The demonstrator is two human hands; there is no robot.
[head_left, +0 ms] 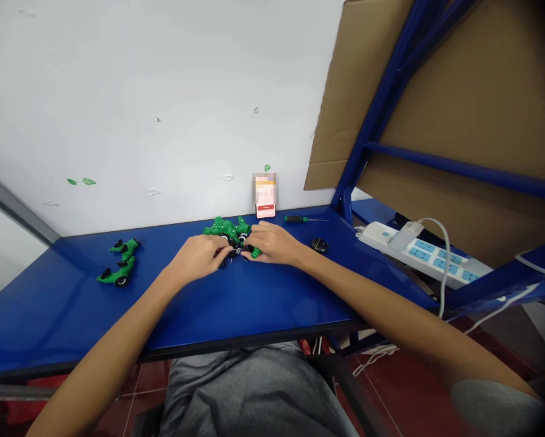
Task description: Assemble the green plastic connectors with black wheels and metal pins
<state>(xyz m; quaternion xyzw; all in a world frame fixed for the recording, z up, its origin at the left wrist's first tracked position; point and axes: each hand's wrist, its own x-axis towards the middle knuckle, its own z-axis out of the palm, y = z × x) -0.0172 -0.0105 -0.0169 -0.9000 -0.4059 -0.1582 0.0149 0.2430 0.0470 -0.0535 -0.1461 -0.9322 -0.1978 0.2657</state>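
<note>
A heap of green plastic parts with black wheels (227,230) lies in the middle of the blue table (63,315). My left hand (197,258) and my right hand (272,243) meet at its front edge. Their fingertips pinch a small green-and-black plastic part (238,251), partly hidden by my fingers. Left of my hands stand two assembled green wheeled pieces (124,252). Beyond my right hand lie a green-handled screwdriver (295,219) and a round black object (319,244).
A white power strip (418,255) with blue sockets rests at the right, its white cable looping down. Blue steel shelf framing (391,91) and brown cardboard (354,103) rise at the right. A white wall (163,103) backs the table, with a small card (266,210) propped against it.
</note>
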